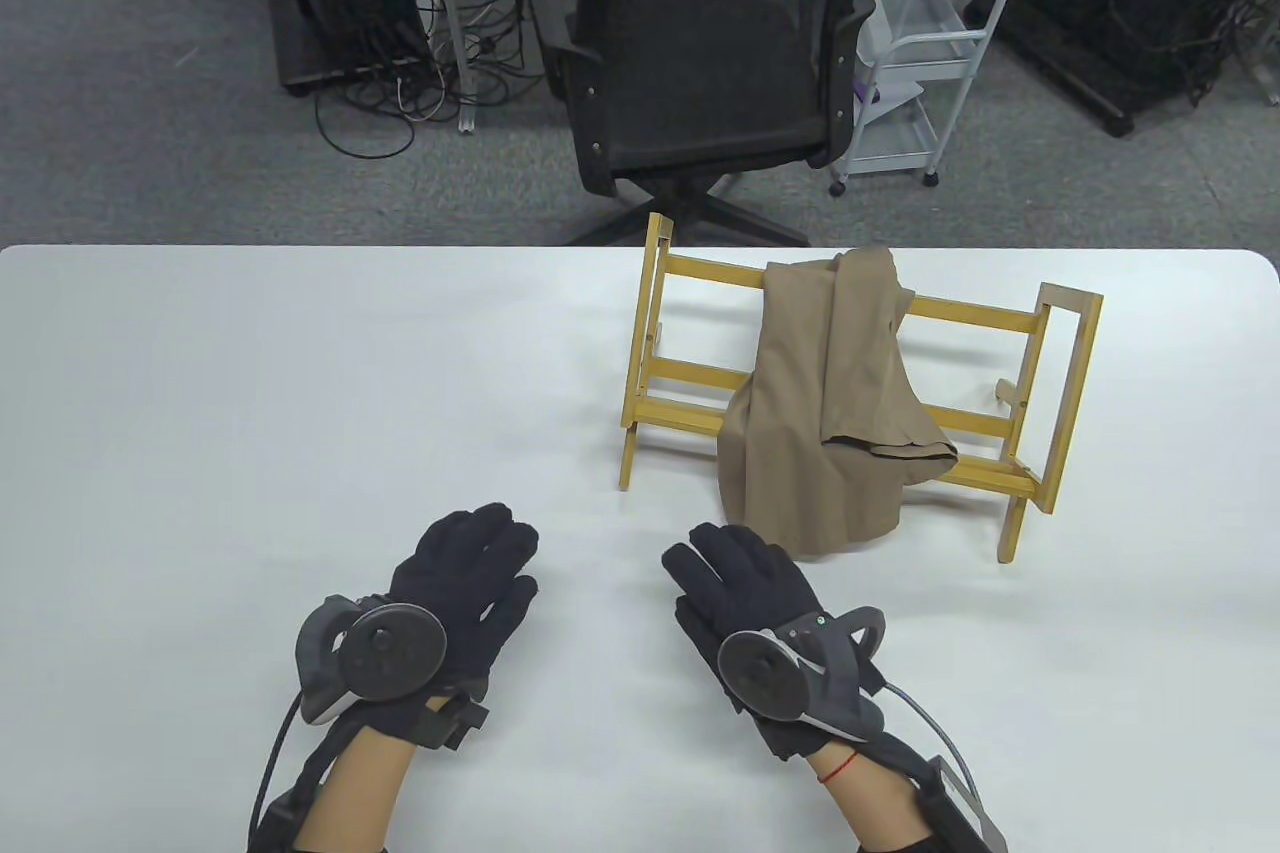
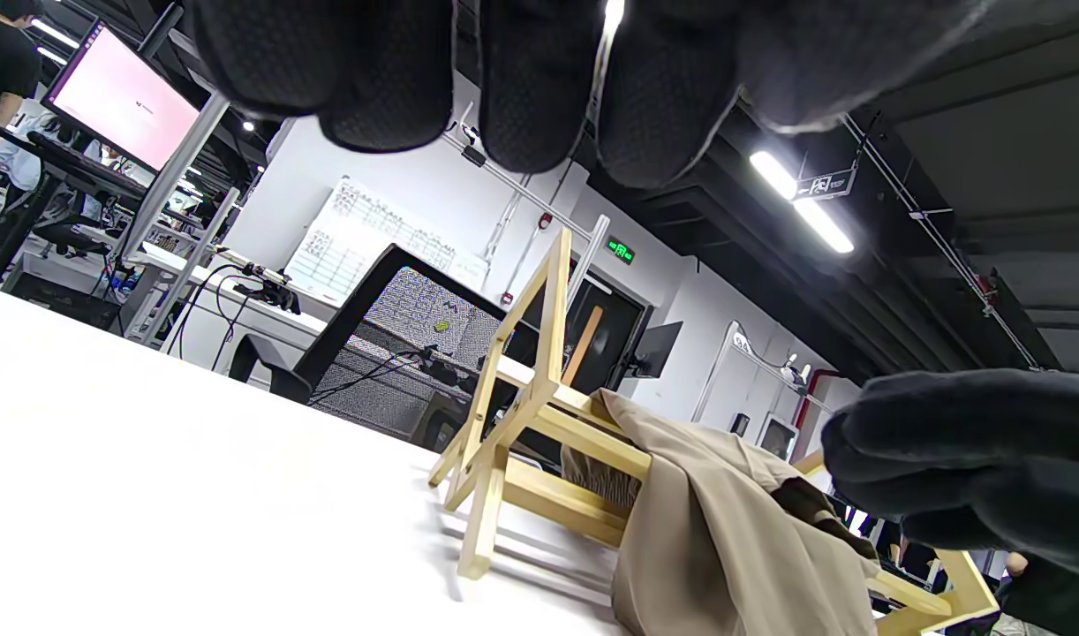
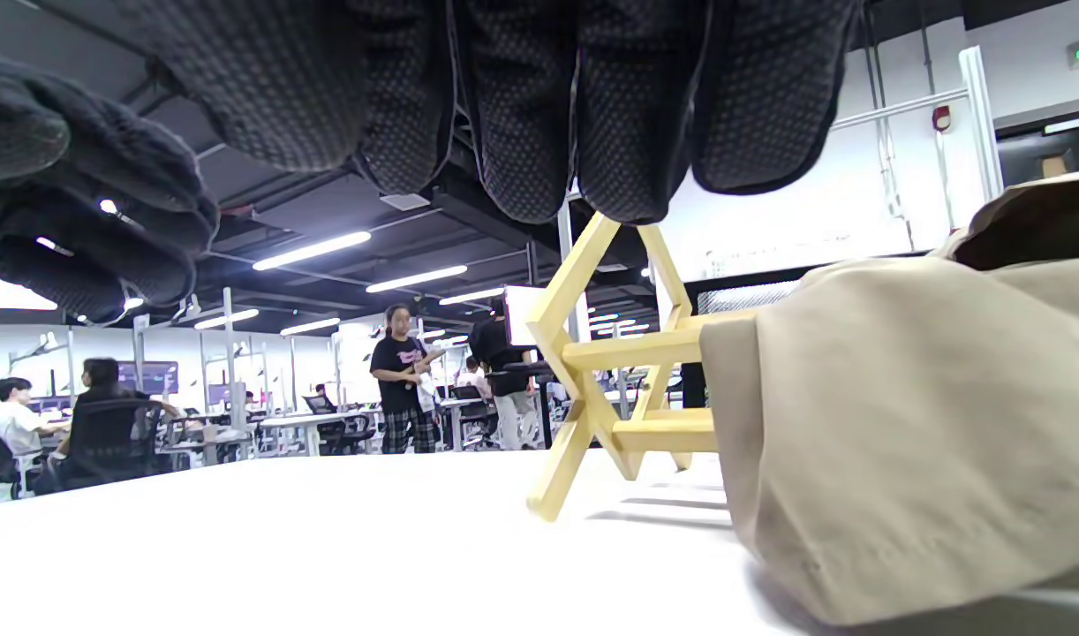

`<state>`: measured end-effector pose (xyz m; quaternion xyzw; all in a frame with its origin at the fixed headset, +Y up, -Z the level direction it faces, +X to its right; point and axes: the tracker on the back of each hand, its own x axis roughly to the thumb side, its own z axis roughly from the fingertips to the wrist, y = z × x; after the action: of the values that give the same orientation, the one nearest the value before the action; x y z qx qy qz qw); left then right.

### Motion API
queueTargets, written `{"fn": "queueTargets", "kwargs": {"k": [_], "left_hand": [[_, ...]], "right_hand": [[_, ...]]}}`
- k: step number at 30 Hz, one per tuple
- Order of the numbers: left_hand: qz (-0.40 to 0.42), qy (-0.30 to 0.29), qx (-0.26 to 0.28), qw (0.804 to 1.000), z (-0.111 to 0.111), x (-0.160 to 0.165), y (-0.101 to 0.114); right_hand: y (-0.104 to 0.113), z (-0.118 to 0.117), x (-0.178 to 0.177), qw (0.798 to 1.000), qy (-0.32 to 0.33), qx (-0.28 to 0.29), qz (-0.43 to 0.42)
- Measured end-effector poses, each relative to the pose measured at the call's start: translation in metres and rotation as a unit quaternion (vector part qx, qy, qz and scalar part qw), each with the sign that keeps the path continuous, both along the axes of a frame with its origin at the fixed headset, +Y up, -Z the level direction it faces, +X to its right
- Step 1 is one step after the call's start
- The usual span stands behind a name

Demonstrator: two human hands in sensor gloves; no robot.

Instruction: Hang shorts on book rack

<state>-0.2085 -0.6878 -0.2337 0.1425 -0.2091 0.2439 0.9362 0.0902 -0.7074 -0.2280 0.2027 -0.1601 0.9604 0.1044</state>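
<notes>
Both our hands, left hand and right hand, rest flat and empty near the table's front edge, fingers together, apparently finished. Left wrist view: khaki shorts drape the wooden book rack. Right wrist view: their hem reaches the tabletop.

Even, bright overhead light washes the white counter nearly to glare. Shadows stay soft and faint. In both wrist views ceiling tube lights flare, gloved fingers blur close up, and edges bend.
</notes>
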Motion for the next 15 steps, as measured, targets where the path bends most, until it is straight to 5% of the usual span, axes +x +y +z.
{"fn": "queueTargets", "kwargs": {"k": [15], "left_hand": [[0.002,-0.001,-0.005,1.000,0.001,0.000,-0.001]], "right_hand": [[-0.014,0.004,-0.013,0.998,0.021,-0.025,0.048]]}}
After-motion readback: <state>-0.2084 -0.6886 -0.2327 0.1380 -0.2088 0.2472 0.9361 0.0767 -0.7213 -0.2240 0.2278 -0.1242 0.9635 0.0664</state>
